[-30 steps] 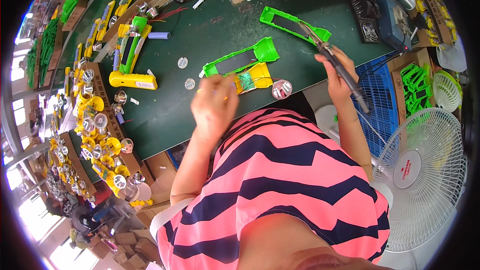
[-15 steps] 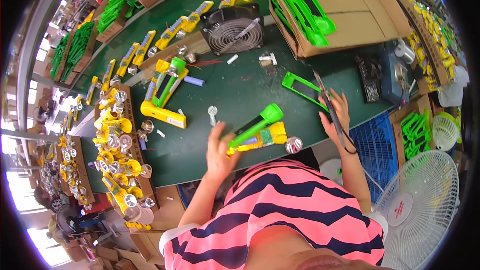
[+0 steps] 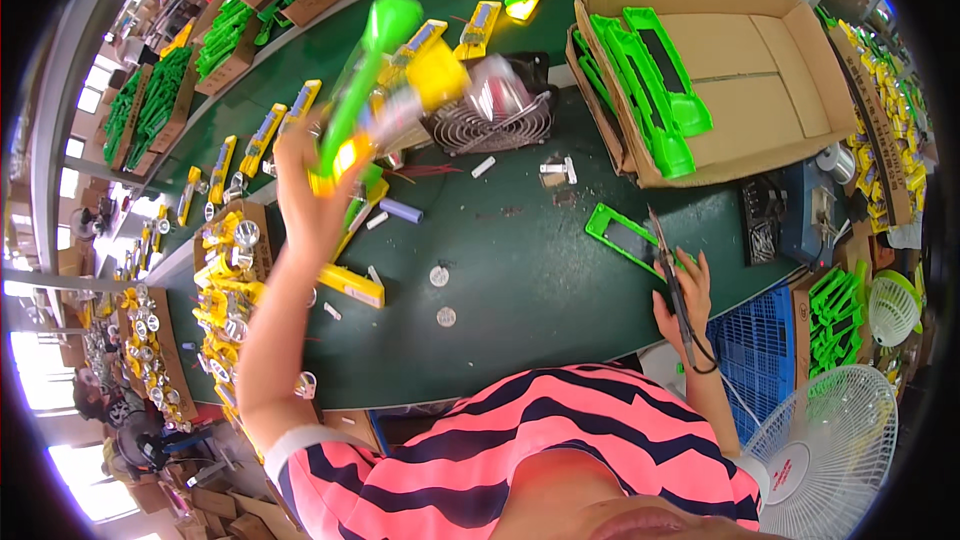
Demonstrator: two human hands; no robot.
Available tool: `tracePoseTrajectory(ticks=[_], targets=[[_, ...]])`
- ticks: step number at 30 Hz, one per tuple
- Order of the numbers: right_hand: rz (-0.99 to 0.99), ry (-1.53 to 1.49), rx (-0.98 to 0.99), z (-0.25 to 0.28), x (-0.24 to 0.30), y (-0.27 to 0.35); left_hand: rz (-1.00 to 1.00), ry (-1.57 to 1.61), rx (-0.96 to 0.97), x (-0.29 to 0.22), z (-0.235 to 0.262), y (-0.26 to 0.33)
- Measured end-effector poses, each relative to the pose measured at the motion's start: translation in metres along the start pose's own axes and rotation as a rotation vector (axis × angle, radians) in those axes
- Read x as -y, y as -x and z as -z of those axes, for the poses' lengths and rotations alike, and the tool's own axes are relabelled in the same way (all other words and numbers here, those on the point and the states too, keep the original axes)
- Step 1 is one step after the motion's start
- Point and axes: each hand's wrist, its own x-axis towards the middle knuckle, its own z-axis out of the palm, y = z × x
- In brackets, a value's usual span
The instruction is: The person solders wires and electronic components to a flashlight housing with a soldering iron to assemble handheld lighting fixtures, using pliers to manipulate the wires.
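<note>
My left hand [image 3: 312,180] is raised over the far left of the bench, closed on a green and yellow flashlight body [image 3: 365,90]. Motion blurs this body, and a bright orange patch shows low on it near my fingers. My right hand [image 3: 688,292] holds a soldering iron [image 3: 672,275] between thumb and fingers, its tip pointing away from me. Close by those fingers lies a green rectangular frame [image 3: 622,242] on the bench. Below my left hand, another yellow flashlight piece [image 3: 352,285] is partly hidden by the arm.
A cardboard box [image 3: 760,80] with green housings stands far right. A black fan with a wire grille [image 3: 490,130] sits at the back. Yellow parts line the far side. Left stands a box of yellow parts with reflectors [image 3: 222,310]. Two pale discs [image 3: 439,276] lie mid-bench.
My left hand has lifted the green and yellow flashlight body from the near edge and carried it far left. My right hand keeps the soldering iron beside the green frame.
</note>
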Motion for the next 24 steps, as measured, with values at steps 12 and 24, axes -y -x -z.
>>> tracePoseTrajectory(ticks=[12, 24], targets=[[-0.109, -0.097, 0.036, 0.002, 0.004, 0.004, 0.595, -0.307, 0.158, 0.217, -0.218, -0.141], [-0.037, -0.013, 0.078, 0.004, 0.009, -0.012, 0.164, -0.311, 0.499, 0.175, -0.246, -0.13]])
